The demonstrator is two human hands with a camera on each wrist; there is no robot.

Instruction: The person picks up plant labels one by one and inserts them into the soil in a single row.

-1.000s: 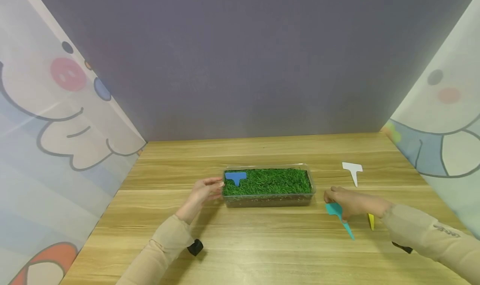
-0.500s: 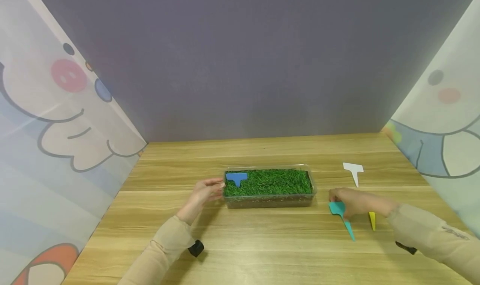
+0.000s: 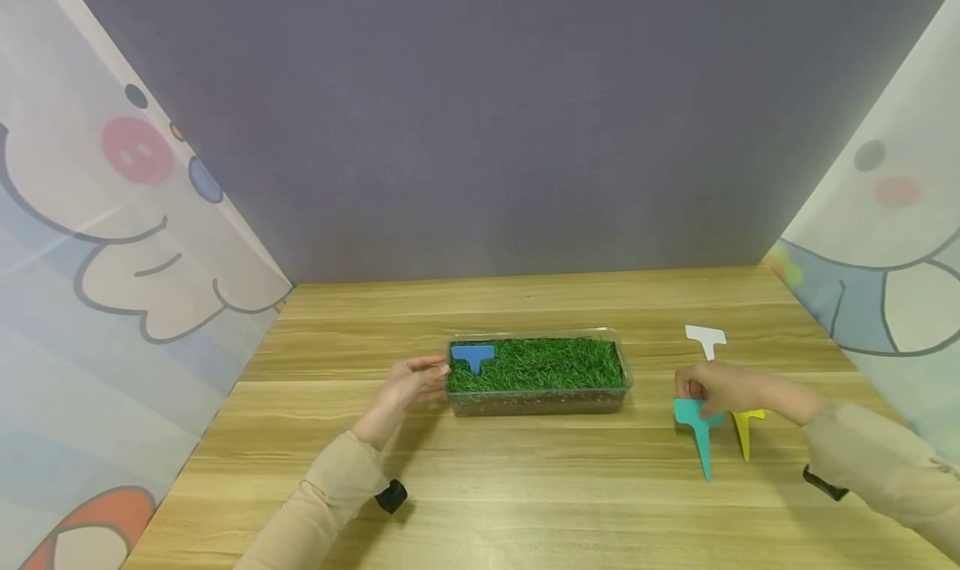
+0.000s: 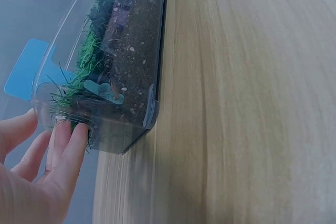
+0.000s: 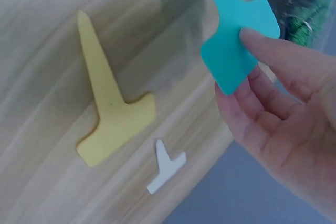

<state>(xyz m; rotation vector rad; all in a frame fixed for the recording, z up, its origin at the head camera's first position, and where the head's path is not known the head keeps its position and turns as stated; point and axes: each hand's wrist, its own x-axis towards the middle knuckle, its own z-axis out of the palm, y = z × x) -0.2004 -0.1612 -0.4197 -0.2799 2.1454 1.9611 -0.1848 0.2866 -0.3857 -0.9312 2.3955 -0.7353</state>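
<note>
Slippage is our main worry: the turquoise T-shaped plant label [image 5: 226, 64] sits just above the table [image 3: 525, 487], right of the clear grass-filled tray [image 3: 540, 405], and we pinch only its wide head, so a loose grip might let it swivel or drop. Our right hand [image 3: 723, 388] pinches it between thumb and fingers; our left hand [image 3: 405, 389], fingers nearly straight, touches the tray's left end.
</note>
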